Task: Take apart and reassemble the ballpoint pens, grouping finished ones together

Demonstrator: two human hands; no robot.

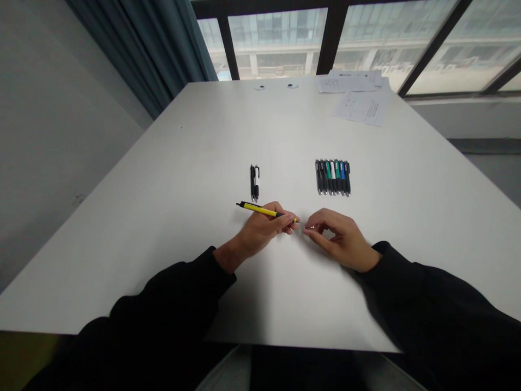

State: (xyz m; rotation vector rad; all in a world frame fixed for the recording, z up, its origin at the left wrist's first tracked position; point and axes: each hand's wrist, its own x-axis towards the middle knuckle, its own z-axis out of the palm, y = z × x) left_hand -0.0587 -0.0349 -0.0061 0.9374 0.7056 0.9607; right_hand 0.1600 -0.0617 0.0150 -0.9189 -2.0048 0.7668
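A yellow pen [260,209] with a black clip end lies across my left hand [266,227], whose fingers are closed round its lower part. The pen's thin tip points right, toward my right hand [336,236]. Thumb and forefinger of my right hand pinch a small shiny piece [311,227], close to the pen's tip. Beyond my left hand, a black pen [252,183] and a white and black pen [256,183] lie side by side. Past my right hand is a row of several pens [332,177], black, green, white and blue.
The white table [163,190] reaches to the windows. Printed papers [362,106] lie at its far right, and two round grommets [292,86] sit along the far edge. A blue curtain [150,49] hangs at the back left beside a wall.
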